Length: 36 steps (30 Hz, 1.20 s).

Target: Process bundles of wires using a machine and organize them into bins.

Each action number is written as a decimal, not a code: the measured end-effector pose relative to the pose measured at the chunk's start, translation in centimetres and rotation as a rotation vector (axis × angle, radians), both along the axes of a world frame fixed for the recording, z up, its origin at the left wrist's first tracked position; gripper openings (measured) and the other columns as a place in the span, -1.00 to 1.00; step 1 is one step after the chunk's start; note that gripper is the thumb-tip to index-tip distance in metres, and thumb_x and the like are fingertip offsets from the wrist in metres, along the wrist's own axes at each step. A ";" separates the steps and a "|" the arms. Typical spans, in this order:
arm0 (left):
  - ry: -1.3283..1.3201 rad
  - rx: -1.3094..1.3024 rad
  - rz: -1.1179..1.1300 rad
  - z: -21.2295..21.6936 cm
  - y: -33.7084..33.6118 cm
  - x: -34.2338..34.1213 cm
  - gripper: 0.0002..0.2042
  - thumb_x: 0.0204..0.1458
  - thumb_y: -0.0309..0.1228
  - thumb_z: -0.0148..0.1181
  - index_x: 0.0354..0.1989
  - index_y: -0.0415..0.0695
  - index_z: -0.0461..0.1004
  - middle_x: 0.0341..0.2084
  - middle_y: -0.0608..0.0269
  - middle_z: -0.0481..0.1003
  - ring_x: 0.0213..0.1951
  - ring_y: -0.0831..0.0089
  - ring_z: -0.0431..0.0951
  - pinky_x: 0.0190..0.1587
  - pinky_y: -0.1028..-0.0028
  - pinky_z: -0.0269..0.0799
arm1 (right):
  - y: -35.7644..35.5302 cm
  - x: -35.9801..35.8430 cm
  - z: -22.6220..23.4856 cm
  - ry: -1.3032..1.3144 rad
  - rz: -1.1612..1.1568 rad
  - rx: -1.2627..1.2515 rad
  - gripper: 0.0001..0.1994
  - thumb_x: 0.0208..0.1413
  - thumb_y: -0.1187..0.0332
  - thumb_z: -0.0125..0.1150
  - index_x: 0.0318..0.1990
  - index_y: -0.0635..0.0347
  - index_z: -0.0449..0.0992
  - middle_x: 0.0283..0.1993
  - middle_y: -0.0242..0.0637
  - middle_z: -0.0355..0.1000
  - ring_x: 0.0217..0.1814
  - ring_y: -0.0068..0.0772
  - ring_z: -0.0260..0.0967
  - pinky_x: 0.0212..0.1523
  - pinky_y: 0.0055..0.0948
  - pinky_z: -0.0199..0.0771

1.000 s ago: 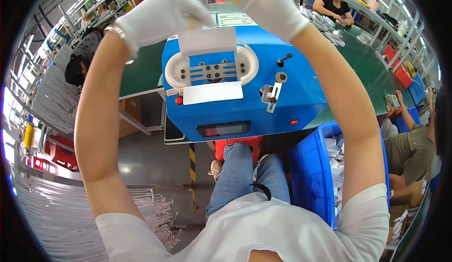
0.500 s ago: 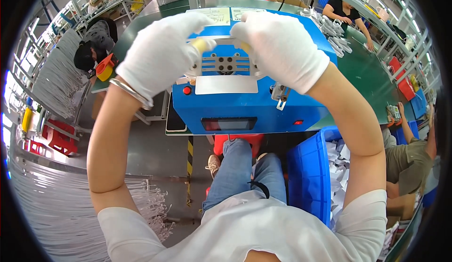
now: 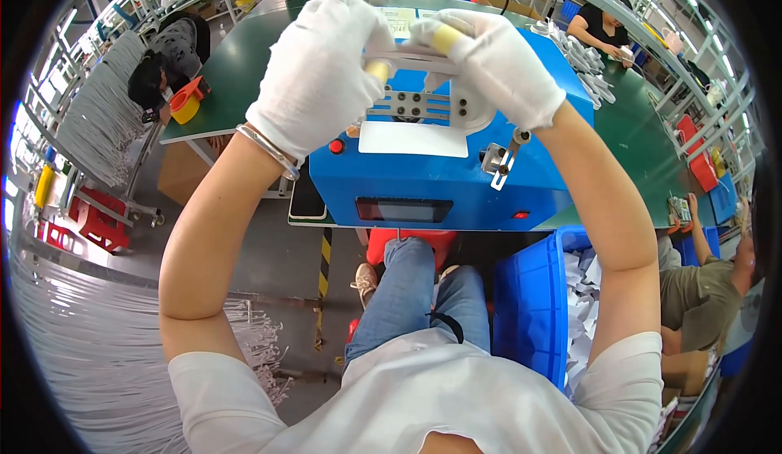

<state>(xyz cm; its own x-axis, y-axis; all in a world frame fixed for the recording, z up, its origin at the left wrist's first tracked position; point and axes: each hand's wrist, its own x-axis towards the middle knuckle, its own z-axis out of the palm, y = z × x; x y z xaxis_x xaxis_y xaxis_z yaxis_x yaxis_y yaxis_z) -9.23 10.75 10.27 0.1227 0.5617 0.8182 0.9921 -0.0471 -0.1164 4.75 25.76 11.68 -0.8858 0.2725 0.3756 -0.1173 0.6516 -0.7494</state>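
Note:
White gloves with yellow finger covers are on both hands, raised over a blue bench machine (image 3: 366, 181). My left hand (image 3: 322, 71) has its fingers closed on one end of white cable strands (image 3: 423, 60). The other end is pinched by my right hand (image 3: 513, 71), so the strands stretch between the hands. A rounded white loop (image 3: 479, 116) shows below my right hand; whether it belongs to the cable I cannot tell. Under the hands lie a slotted metal plate (image 3: 419, 107) and a blank white strip (image 3: 413, 139). My gloves hide part of the machine's top.
Bundled white cables (image 3: 574, 59) lie on the green table (image 3: 631, 140) right of the machine. A blue bin (image 3: 529, 307) of white pieces stands by my right leg. A slotted metal bracket (image 3: 503, 165) juts from the machine. Hanging white strands (image 3: 122, 348) fill the lower left. Co-workers sit nearby.
My left hand has moved right and up, nearer my right hand. White strands now show between the hands. The view has shifted slightly. The far-right co-worker now holds something white.

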 end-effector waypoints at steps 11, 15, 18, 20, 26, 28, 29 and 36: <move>-0.382 -0.241 -0.122 -0.9 0.7 -1.1 -0.77 -0.07 -0.51 0.15 -0.19 -0.16 0.39 -0.55 0.08 0.52 -0.59 0.32 0.56 -0.47 0.41 0.50 | -0.4 0.5 0.5 0.213 0.015 0.490 -0.83 0.02 0.51 0.21 -0.19 0.26 0.53 -0.35 -0.42 0.44 -0.38 -0.67 0.31 -0.31 -0.66 0.39; -0.451 -0.308 -0.054 -0.2 0.5 -0.4 -0.73 -0.14 -0.61 0.21 -0.21 -0.19 0.38 -0.36 0.05 0.54 -0.29 0.27 0.57 -0.19 0.45 0.46 | -0.2 0.2 0.5 0.321 -0.011 0.755 -0.83 -0.06 0.54 0.23 -0.25 0.23 0.52 -0.37 -0.32 0.42 -0.44 -0.53 0.33 -0.37 -0.60 0.40; -0.413 -0.235 -0.162 -0.8 0.5 -0.9 -0.82 -0.05 -0.49 0.15 -0.25 -0.14 0.39 -0.58 0.07 0.50 -0.59 0.30 0.56 -0.46 0.40 0.50 | -2.1 0.8 0.5 0.353 -0.060 1.083 -0.81 -0.12 0.57 0.19 -0.28 0.21 0.51 -0.35 -0.25 0.41 -0.44 -0.36 0.38 -0.40 -0.51 0.42; -0.441 -0.278 -0.134 0.0 0.2 -0.3 -0.85 -0.04 -0.49 0.14 -0.27 -0.15 0.40 -0.59 0.08 0.50 -0.61 0.31 0.56 -0.47 0.41 0.50 | -3.1 1.4 0.1 0.289 -0.147 1.304 -0.75 -0.20 0.60 0.11 -0.27 0.21 0.49 -0.29 -0.22 0.40 -0.35 -0.17 0.43 -0.36 -0.40 0.47; -0.385 -0.209 -0.132 -0.6 0.4 -0.7 -0.90 -0.03 -0.46 0.15 -0.34 -0.14 0.42 -0.61 0.12 0.49 -0.62 0.28 0.56 -0.48 0.40 0.49 | -0.9 0.3 1.5 0.059 0.007 0.357 -0.88 0.00 0.48 0.13 -0.27 0.24 0.47 -0.33 -0.32 0.46 -0.33 -0.55 0.41 -0.25 -0.54 0.43; -0.226 -0.106 -0.105 -0.6 0.4 -0.9 -0.91 -0.02 -0.46 0.14 -0.33 -0.14 0.42 -0.61 0.13 0.49 -0.58 0.26 0.57 -0.45 0.40 0.50 | -1.1 -0.1 2.0 -0.102 -0.004 0.212 -0.87 0.05 0.38 0.15 -0.29 0.24 0.46 -0.33 -0.32 0.45 -0.34 -0.57 0.40 -0.27 -0.57 0.42; -0.351 -0.187 -0.097 -0.5 0.2 -0.6 -0.90 -0.03 -0.47 0.15 -0.32 -0.14 0.43 -0.57 0.13 0.50 -0.51 0.23 0.57 -0.38 0.38 0.49 | -1.3 -0.3 2.1 -0.264 -0.016 0.063 -0.81 0.09 0.28 0.17 -0.31 0.24 0.45 -0.33 -0.33 0.45 -0.34 -0.59 0.39 -0.28 -0.60 0.41; -0.498 0.242 0.113 -3.5 -3.0 -0.2 -0.79 0.02 -0.51 0.14 -0.14 -0.16 0.45 -0.41 0.16 0.54 -0.26 0.31 0.57 -0.26 0.47 0.48 | 0.0 0.4 0.8 -0.179 -0.023 0.048 -0.69 0.17 0.11 0.11 -0.25 0.22 0.46 -0.30 -0.32 0.46 -0.23 -0.59 0.45 -0.20 -0.56 0.46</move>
